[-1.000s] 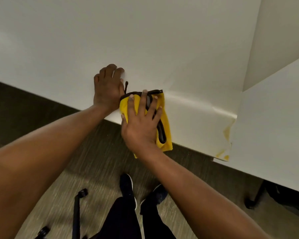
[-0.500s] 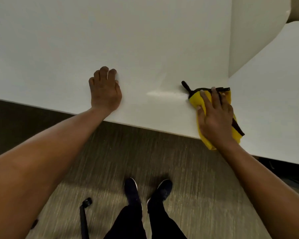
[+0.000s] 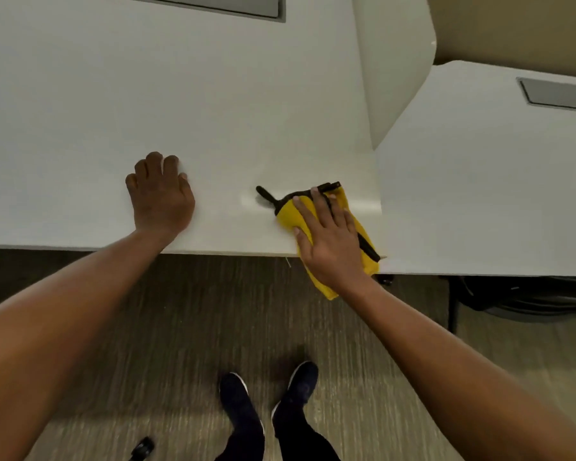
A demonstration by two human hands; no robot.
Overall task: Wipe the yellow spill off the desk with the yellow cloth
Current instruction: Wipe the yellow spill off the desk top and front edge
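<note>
1. The white desk [image 3: 213,94] fills the upper part of the view; a second desk surface [image 3: 479,178] abuts it on the right, with a seam between them.
2. The left hand [image 3: 162,197] is laid flat on the desk, palm down, fingers loosely curled, gripping nothing.
3. The right hand [image 3: 330,241] is pressed flat, fingers spread, on the yellow cloth [image 3: 293,216]; nothing is pinched, the cloth is only held down.
4. The yellow cloth, black-trimmed, lies at the desk's front right corner against the seam, its lower end hanging over the edge.
5. No yellow spill is visible; whether any remains under the cloth cannot be told.
6. Likely risks: residue could be pushed into the seam by a sideways stroke, or dragged off the edge onto the carpet [image 3: 197,311]; the overhanging cloth could slip off if pressure is eased.
</note>
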